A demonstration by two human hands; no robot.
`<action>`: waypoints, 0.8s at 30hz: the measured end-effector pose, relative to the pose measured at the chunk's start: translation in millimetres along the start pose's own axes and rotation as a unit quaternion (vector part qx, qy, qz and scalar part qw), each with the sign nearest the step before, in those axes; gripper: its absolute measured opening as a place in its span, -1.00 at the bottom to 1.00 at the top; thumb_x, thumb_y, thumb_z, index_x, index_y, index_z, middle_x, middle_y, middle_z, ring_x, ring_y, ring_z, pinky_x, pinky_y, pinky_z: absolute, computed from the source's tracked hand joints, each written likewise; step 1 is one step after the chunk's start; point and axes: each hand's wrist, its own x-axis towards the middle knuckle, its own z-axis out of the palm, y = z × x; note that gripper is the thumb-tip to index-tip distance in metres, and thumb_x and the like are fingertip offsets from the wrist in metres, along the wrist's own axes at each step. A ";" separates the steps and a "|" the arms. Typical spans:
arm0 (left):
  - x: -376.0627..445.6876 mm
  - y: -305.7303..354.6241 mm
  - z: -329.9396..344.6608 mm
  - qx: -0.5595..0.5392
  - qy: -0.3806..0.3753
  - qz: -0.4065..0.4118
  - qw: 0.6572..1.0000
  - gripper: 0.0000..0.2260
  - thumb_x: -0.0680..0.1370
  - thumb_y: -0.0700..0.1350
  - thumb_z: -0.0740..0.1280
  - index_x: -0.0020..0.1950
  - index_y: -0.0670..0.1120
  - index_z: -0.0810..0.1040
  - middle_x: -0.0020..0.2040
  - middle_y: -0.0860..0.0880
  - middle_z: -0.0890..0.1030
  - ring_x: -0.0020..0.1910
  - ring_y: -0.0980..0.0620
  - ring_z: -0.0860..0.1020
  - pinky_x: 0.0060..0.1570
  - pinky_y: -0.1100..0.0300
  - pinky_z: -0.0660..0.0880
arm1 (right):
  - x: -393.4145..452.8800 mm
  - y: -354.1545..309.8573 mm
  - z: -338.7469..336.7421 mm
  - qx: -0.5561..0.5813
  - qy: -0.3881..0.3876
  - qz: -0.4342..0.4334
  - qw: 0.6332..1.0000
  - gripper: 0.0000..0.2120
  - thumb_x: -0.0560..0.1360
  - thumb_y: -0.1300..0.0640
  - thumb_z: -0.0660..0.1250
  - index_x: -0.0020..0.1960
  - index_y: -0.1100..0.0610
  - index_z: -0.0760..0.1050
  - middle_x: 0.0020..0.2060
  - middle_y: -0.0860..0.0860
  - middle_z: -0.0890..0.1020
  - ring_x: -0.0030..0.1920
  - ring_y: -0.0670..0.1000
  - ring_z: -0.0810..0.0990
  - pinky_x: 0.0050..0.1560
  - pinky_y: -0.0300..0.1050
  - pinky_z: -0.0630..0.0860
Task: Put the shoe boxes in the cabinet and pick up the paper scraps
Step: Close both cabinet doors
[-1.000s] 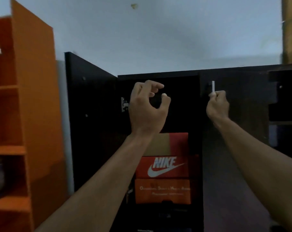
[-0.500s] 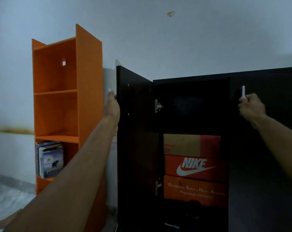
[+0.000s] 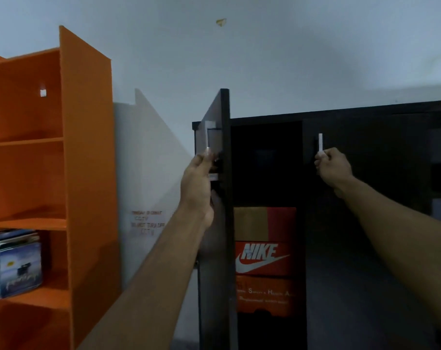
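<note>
A dark cabinet (image 3: 365, 117) stands ahead with a narrow gap between its two doors. Inside the gap sits a stack of shoe boxes: a tan and red box (image 3: 263, 223) on top, an orange Nike box (image 3: 263, 257) below it, another orange box (image 3: 263, 294) under that. My left hand (image 3: 199, 188) grips the handle of the left door (image 3: 223, 223), which stands edge-on to me. My right hand (image 3: 333, 168) is closed on the white handle (image 3: 320, 145) of the right door (image 3: 365, 223). No paper scraps are in view.
An orange open shelf unit (image 3: 85, 173) stands to the left, with books (image 3: 15, 263) on one shelf. A white panel with faint writing (image 3: 148, 198) leans between shelf and cabinet. The pale wall (image 3: 264, 59) rises behind.
My left hand has moved from the outer edge of the left door to its handle, and that door has swung inward, narrowing the gap. My right hand stays on the right handle.
</note>
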 end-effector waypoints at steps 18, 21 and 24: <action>85.0 -109.0 102.6 0.193 -0.108 0.036 0.975 -0.80 0.67 0.03 0.29 0.15 -0.04 0.61 -0.03 0.10 0.62 -0.05 0.18 0.57 -0.11 0.29 0.46 | 36.8 26.0 19.6 -0.045 0.059 -0.034 0.997 -0.81 0.71 0.03 0.15 0.11 0.10 0.49 0.00 0.07 0.64 0.14 0.18 0.64 0.17 0.14 0.57; 108.4 -127.3 112.4 0.231 -0.104 0.016 0.967 -0.86 0.66 0.01 0.30 0.16 0.03 0.59 0.00 0.08 0.62 0.09 0.07 0.58 0.10 0.10 0.58 | 40.7 28.8 22.2 -0.050 0.076 -0.027 0.995 -0.76 0.71 0.04 0.15 0.20 0.14 0.51 0.08 0.09 0.66 0.14 0.14 0.64 0.17 0.09 0.57; 125.5 -143.0 120.7 0.257 -0.088 0.006 0.963 -0.90 0.66 -0.03 0.31 0.16 0.07 0.57 0.13 0.01 0.62 0.17 0.02 0.56 0.09 0.13 0.55 | 45.9 32.8 25.4 -0.071 0.092 -0.043 0.992 -0.73 0.71 0.04 0.15 0.24 0.17 0.51 0.14 0.12 0.64 0.12 0.10 0.61 0.09 0.01 0.55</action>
